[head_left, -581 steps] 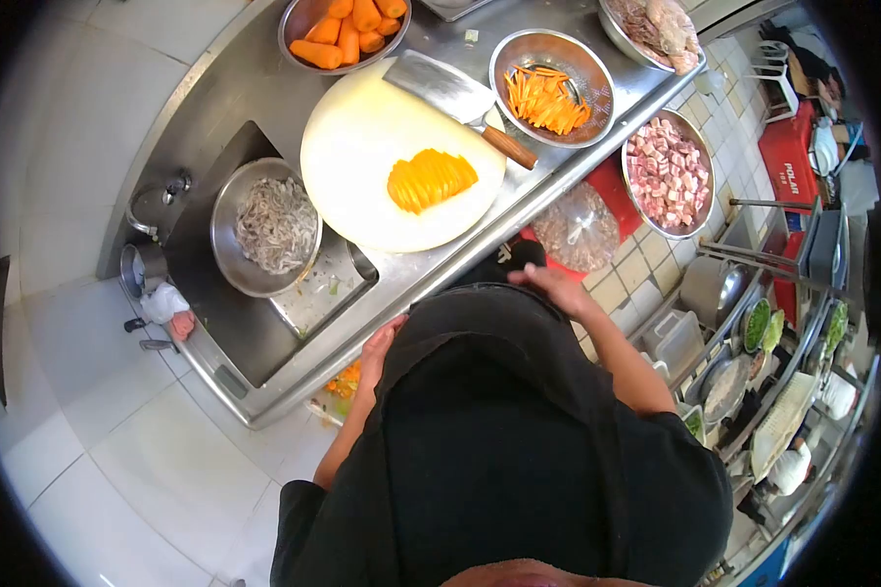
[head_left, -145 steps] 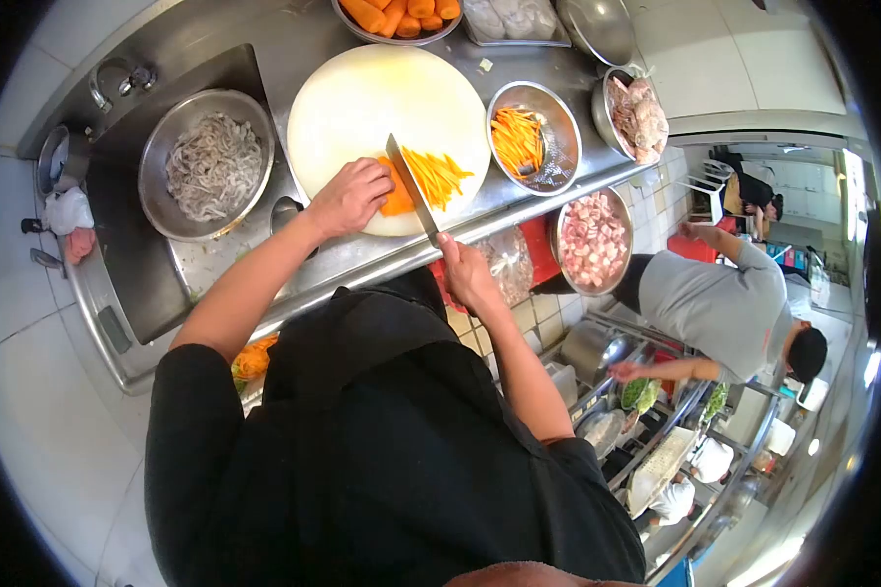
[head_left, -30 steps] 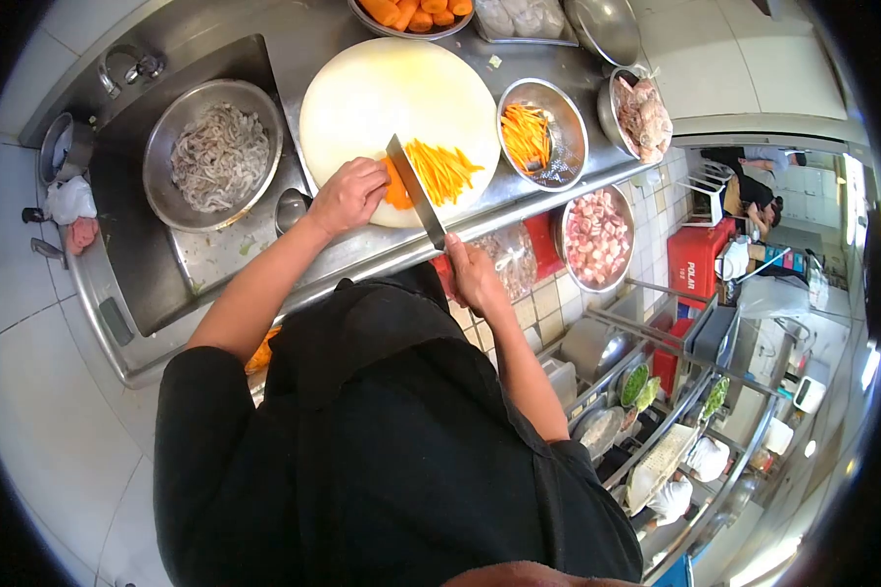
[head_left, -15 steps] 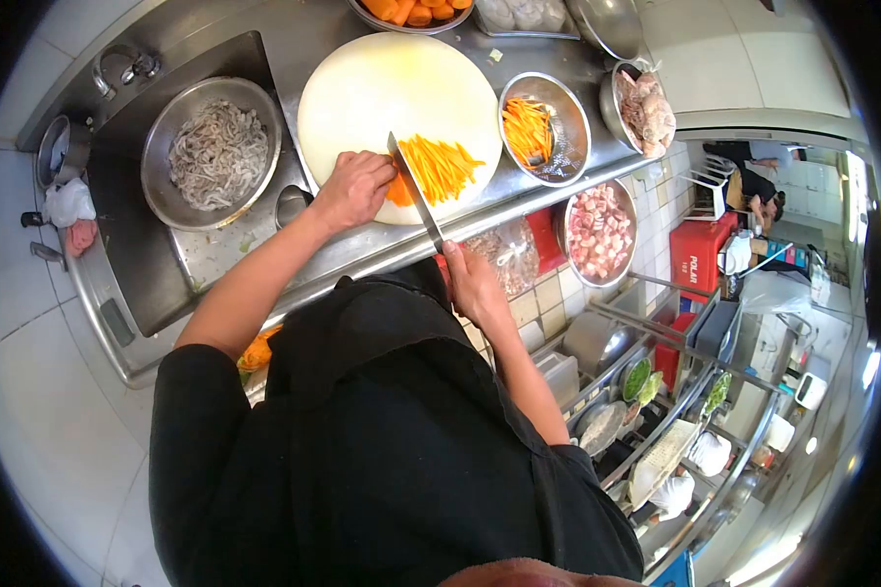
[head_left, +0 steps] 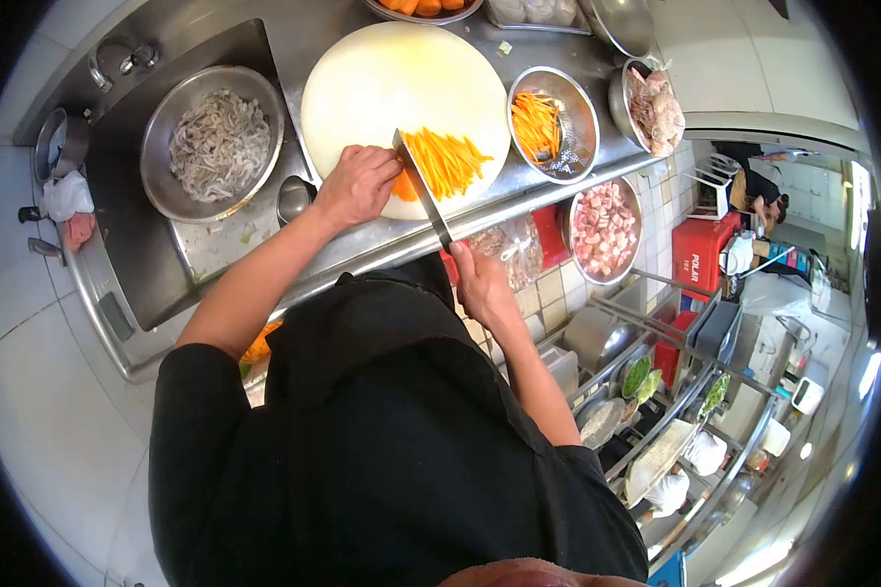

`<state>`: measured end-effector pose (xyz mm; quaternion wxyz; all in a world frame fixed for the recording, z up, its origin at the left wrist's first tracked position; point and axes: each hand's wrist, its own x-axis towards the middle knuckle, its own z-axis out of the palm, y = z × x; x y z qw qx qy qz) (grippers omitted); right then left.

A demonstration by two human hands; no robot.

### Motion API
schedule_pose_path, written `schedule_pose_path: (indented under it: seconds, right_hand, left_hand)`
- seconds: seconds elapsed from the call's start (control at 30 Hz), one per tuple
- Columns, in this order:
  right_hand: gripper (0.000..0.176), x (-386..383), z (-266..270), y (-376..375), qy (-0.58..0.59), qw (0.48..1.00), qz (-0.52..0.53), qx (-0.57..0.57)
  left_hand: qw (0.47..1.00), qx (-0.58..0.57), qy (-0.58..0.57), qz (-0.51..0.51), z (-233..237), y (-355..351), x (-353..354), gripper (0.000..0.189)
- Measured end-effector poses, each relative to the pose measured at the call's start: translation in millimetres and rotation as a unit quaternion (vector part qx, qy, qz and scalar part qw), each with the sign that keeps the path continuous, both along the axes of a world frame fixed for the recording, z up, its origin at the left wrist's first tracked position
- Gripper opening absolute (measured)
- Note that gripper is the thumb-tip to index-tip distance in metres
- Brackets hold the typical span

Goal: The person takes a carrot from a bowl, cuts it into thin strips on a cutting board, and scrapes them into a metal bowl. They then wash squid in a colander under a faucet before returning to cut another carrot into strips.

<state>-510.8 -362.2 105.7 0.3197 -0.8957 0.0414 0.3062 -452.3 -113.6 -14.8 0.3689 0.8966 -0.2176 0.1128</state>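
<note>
My right hand [head_left: 483,280] is closed round the handle of a knife [head_left: 424,191], whose blade rests across the near part of a round white cutting board [head_left: 362,88]. My left hand [head_left: 359,184] presses with bent fingers on a piece of carrot [head_left: 404,188] just left of the blade; most of that piece is hidden under the fingers. On the blade's right side lies a fanned pile of thin carrot strips [head_left: 447,161]. More carrot strips [head_left: 535,125] sit in a perforated metal bowl [head_left: 579,132] to the right of the board.
Left is a sink [head_left: 132,235] with a metal bowl [head_left: 157,186] of grey-white strips. A bowl of peeled carrots [head_left: 426,8] stands behind the board. Right are a bowl of raw poultry [head_left: 656,108] and, lower, a bowl of pink meat chunks [head_left: 605,230]. A rack [head_left: 646,323] stands beyond.
The view has shifted slightly, moving the board and bowls a little up and right. Both hands keep nearly the same position, with the knife still beside the left fingers.
</note>
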Motion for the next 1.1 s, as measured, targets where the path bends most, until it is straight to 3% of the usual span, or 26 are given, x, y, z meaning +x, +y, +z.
schedule_pose_path:
  seconds: [0.1,0.2,0.43,0.53,0.73,0.93,1.07,1.1]
  right_hand:
    - [0.061,5.3,-5.2,16.1,-0.015,0.999,0.011,-0.041]
    - [0.07,10.1,-10.2,8.1,0.008,1.0,-0.001,-0.009]
    - [0.061,3.3,-4.9,18.3,-0.007,0.999,0.0,-0.04]
    - [0.061,7.0,2.2,10.5,0.053,0.998,-0.015,-0.016]
    - [0.065,0.3,-4.9,15.3,-0.001,0.999,0.006,-0.033]
    - [0.067,-3.0,8.6,6.9,0.023,1.0,-0.002,-0.001]
    - [0.07,-2.2,-34.3,6.1,-0.094,0.995,0.023,-0.016]
    - [0.069,3.3,-28.7,8.5,-0.052,0.998,0.017,-0.027]
  left_hand:
    - [1.0,-0.012,-0.021,0.007,-4.9,-3.8,-1.4,0.022]
    - [1.0,-0.004,-0.011,-0.003,-2.5,-2.2,0.2,0.024]
    - [0.999,-0.038,-0.034,0.018,-1.7,-3.2,-2.6,0.026]
    - [0.999,-0.025,-0.023,0.01,-2.2,-1.4,-1.8,0.023]
    - [0.999,-0.035,-0.036,0.019,-7.3,-2.2,-4.4,0.025]
    - [0.998,-0.047,-0.044,0.024,-8.3,-1.1,-5.0,0.027]
    - [0.998,-0.054,-0.016,0.017,-12.7,-1.0,-4.7,0.027]
    - [0.997,-0.061,-0.03,0.027,-13.0,-1.6,-5.0,0.027]
